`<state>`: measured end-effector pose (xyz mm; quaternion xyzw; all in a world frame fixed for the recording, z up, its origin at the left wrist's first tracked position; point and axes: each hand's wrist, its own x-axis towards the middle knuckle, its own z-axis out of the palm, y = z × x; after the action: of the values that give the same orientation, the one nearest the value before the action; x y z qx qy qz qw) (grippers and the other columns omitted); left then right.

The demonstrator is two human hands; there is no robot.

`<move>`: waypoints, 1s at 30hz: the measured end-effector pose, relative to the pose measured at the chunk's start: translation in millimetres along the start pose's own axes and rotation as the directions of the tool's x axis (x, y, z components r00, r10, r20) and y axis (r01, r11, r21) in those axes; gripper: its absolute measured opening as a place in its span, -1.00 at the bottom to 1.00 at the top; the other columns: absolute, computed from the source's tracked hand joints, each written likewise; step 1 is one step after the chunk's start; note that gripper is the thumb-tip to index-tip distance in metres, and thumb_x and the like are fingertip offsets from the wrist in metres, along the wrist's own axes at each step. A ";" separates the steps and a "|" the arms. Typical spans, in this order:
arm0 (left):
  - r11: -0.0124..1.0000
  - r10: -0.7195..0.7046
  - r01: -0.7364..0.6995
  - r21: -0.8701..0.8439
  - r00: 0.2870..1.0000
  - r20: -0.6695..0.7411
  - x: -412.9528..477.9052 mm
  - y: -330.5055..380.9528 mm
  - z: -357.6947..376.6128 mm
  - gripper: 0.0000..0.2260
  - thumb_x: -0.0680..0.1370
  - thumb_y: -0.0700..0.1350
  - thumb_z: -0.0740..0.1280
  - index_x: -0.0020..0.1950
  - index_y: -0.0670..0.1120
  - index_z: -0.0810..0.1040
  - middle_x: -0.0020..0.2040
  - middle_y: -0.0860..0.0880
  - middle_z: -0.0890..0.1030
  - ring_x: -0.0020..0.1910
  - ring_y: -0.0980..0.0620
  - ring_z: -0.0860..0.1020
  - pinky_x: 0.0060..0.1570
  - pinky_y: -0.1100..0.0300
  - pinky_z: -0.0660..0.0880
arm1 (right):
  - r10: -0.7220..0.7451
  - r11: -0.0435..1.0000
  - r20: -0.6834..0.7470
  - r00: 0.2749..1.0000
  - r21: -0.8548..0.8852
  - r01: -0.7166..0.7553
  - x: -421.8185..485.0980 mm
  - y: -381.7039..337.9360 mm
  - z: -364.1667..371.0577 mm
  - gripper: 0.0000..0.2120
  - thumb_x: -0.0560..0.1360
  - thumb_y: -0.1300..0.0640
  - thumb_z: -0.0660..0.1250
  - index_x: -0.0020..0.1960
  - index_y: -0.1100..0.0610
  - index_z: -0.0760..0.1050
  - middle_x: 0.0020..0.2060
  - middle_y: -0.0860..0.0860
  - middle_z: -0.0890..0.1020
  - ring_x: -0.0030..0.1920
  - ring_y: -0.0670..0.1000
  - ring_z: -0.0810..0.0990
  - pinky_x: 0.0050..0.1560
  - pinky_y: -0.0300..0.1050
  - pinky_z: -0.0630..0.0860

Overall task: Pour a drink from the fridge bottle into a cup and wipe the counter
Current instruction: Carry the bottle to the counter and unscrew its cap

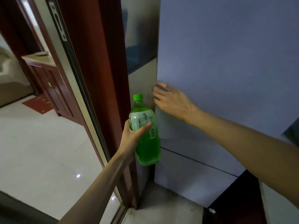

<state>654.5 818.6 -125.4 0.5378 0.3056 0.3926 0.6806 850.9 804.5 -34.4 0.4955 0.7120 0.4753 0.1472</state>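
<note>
Bottle: green translucent plastic, tall and round, filled with green liquid nearly to the neck; hung in the air, close to upright with a slight lean, just in front of the fridge's left corner.
Cap: green screw top, ribbed, seated on the neck.
Label: pale green-and-white wrap with small print around the upper body, partly covered by the thumb.
Left hand: wrapped round the bottle's middle from the left, thumb laid across the front of the label, other fingers hidden behind; bare forearm reached up from the lower left.
Right hand: lay open and flat against the fridge door, fingers straight and spread, tips at the door's left edge; fingertips blurred, so could not tell whether any hooked over the edge. Held nothing.
Fridge door: broad matt blue-grey panel filling the right half of the view, with a thin dark seam running across it lower down.
Fridge side: silvery smooth panel, met the door's left edge just beside the bottle's cap.
Door frame: dark red-brown wood, stood directly left of the fridge side, with the bottle in front of it.
Sliding-door rail: pale metal strip, ran beside the wooden frame down to the floor.
Floor: glossy pale tiles with small light reflections.
Cabinet: dark red wooden unit with a light top, well apart at far left.
Mat: red, flat on the floor near the cabinet's base.
</note>
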 end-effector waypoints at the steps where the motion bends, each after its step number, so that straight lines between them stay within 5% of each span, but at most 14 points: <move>1: 1.000 -0.001 0.001 0.003 1.000 -0.009 0.9 -1.0 1.5 -0.23 0.25 0.08 0.61 0.37 -0.11 0.39 0.18 -0.19 0.64 0.10 -0.16 0.67 0.11 -0.22 0.59 | 0.015 1.000 -0.006 1.000 -0.004 -0.015 -1.2 2.8 6.9 -0.70 0.48 0.32 0.17 0.11 0.19 0.60 0.21 0.19 0.56 0.34 0.18 0.45 0.49 0.14 0.20; 4: 1.000 -0.002 0.003 0.030 0.999 -0.042 8.0 -3.8 7.8 -0.22 0.22 0.10 0.61 0.35 -0.08 0.40 0.17 -0.15 0.64 0.09 -0.11 0.68 0.11 -0.17 0.61 | 0.042 0.999 -0.038 0.998 -0.018 -0.042 -3.5 14.1 22.5 -0.59 0.48 0.32 0.26 0.31 0.15 0.49 0.41 0.20 0.40 0.46 0.17 0.31 0.47 0.24 0.11; 8: 0.999 -0.020 0.021 0.033 0.999 -0.040 26.3 -8.4 13.7 -0.23 0.21 0.10 0.61 0.32 -0.08 0.40 0.17 -0.15 0.64 0.07 -0.11 0.68 0.07 -0.13 0.63 | 0.096 0.990 0.017 0.995 -0.107 -0.094 -3.9 27.1 31.7 -0.41 0.48 0.32 0.07 0.51 0.13 0.22 0.52 0.16 0.21 0.52 0.17 0.16 0.45 0.29 0.09; 11: 0.999 -0.021 0.021 0.047 1.000 -0.005 45.0 -11.0 16.7 -0.35 0.27 0.07 0.60 0.27 -0.09 0.48 0.13 -0.17 0.67 0.05 -0.12 0.69 0.07 -0.14 0.62 | 0.192 0.976 0.080 0.978 -0.124 -0.182 -9.2 38.7 50.4 -0.34 0.50 0.29 0.14 0.56 0.17 0.03 0.55 0.16 0.09 0.54 0.17 0.09 0.47 0.26 0.07; 14: 0.998 -0.025 0.022 0.065 0.999 0.043 67.7 -12.6 19.9 -0.43 0.30 0.08 0.60 0.22 -0.11 0.56 0.09 -0.18 0.69 0.05 -0.18 0.69 0.12 -0.23 0.59 | 0.289 0.954 0.053 0.956 -0.096 -0.283 -14.4 53.0 67.6 -0.23 0.41 0.22 0.43 0.53 0.18 0.15 0.50 0.17 0.22 0.49 0.18 0.18 0.44 0.23 0.14; 18: 0.998 0.006 -0.009 0.065 0.999 0.048 100.0 -14.1 32.4 -0.39 0.28 0.11 0.61 0.23 -0.10 0.57 0.10 -0.17 0.69 0.07 -0.20 0.68 0.14 -0.29 0.55 | 0.372 0.928 -0.008 0.928 -0.022 -0.372 -14.4 54.4 91.1 -0.26 0.35 0.17 0.53 0.46 0.14 0.32 0.44 0.12 0.37 0.42 0.14 0.30 0.42 0.18 0.18; 26: 0.997 -0.045 0.042 0.057 0.997 0.061 145.0 -13.8 51.0 -0.68 0.33 -0.03 0.58 0.04 0.04 0.61 0.03 -0.09 0.72 0.01 -0.12 0.70 0.09 -0.22 0.60 | 0.528 0.849 -0.096 0.844 0.040 -0.527 -3.0 46.6 124.6 -0.48 0.50 0.33 0.25 0.45 0.19 0.33 0.41 0.16 0.40 0.40 0.17 0.36 0.41 0.21 0.28; 30: 0.998 -0.063 0.060 0.036 0.995 0.078 159.6 -15.6 50.0 -0.51 0.24 0.01 0.60 0.12 -0.05 0.61 0.04 -0.11 0.72 -0.01 -0.13 0.70 0.05 -0.22 0.61 | 0.555 0.832 -0.003 0.832 0.035 -0.554 -11.9 52.7 145.9 -0.46 0.50 0.36 0.21 0.48 0.21 0.28 0.44 0.17 0.36 0.42 0.18 0.35 0.44 0.17 0.25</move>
<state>780.2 929.9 -127.8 0.5547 0.3013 0.3447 0.6948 985.6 874.9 -67.9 0.6796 0.5466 0.4892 -0.0097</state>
